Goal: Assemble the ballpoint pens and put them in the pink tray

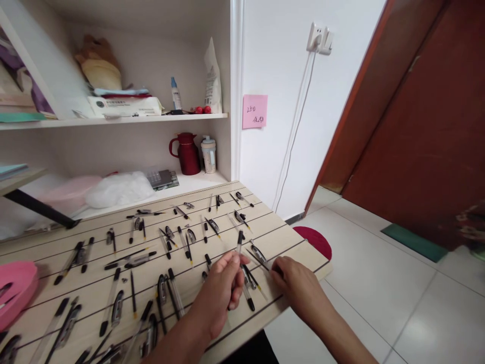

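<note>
Near the table's front right, my left hand (227, 278) is closed round a clear pen barrel with a black end (240, 240), which points upward. To its right, my right hand (293, 278) rests low over the tabletop with its fingers pinched together. A thin pen refill (254, 257) runs along the table to those fingertips, which partly hide its near end. Beside it lies a clear pen cap with a black clip (259, 253). Below my left hand's fingers are another clear barrel (248, 293) and a dark refill with a yellowish end (256, 283).
Disassembled pens (140, 258) lie in small groups across the lined wooden table (212, 333). A pink basin (15, 288) stands at the left edge. Behind are shelves with a red jug (188, 154) and a cup (208, 154). A round red stool (314, 242) is beyond the right edge.
</note>
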`<state>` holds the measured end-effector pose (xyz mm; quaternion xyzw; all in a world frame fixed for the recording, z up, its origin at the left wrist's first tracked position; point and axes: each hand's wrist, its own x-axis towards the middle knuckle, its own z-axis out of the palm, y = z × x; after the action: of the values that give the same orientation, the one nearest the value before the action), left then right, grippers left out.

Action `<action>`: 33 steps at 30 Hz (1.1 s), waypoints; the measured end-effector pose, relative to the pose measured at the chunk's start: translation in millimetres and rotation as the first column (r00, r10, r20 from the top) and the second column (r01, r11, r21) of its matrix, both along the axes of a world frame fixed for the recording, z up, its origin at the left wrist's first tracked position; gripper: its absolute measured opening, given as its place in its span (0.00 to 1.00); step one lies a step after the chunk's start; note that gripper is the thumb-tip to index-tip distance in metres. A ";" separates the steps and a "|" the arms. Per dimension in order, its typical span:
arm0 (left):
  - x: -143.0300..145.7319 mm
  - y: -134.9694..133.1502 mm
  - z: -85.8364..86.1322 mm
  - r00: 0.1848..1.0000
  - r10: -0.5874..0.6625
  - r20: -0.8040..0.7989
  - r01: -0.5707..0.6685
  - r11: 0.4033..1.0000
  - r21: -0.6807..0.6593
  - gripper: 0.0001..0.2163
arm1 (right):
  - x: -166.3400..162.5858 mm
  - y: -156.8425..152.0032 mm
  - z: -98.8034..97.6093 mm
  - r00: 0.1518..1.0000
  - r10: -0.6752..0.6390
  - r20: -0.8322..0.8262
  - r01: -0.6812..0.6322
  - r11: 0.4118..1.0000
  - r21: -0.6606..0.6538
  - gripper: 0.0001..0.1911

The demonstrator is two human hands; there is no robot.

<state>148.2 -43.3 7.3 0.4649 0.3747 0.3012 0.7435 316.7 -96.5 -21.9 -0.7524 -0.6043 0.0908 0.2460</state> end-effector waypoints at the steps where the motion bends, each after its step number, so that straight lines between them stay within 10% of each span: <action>1: -0.9 -1.1 -0.1 1.000 -0.024 -0.010 0.024 1.000 0.013 0.13 | 2.1 0.2 2.9 0.997 0.003 -0.072 -0.001 1.000 0.026 0.07; 4: -3.3 -3.4 1.9 0.996 -0.085 -0.035 0.086 0.995 0.049 0.14 | 7.5 4.0 13.7 0.924 0.033 -0.382 0.025 0.989 0.146 0.06; 8: -4.7 -3.7 5.6 0.986 -0.118 -0.113 0.131 0.986 0.108 0.16 | 6.3 17.2 28.9 0.616 0.144 -0.774 0.133 0.950 0.283 0.14; 14: -6.6 0.1 6.7 0.961 -0.101 -0.256 0.164 0.958 0.236 0.17 | -2.0 33.8 50.6 0.243 0.356 -0.902 0.276 0.866 0.416 0.10; 33: -7.2 0.2 3.0 0.954 -0.077 -0.289 0.165 0.942 0.293 0.19 | -7.5 33.3 59.7 0.238 0.404 -0.884 0.250 0.853 0.457 0.09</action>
<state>141.0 -43.1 10.3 0.6365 0.3915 0.2430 0.6185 309.2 -63.2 37.8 -0.4046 -0.3591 0.3822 0.7492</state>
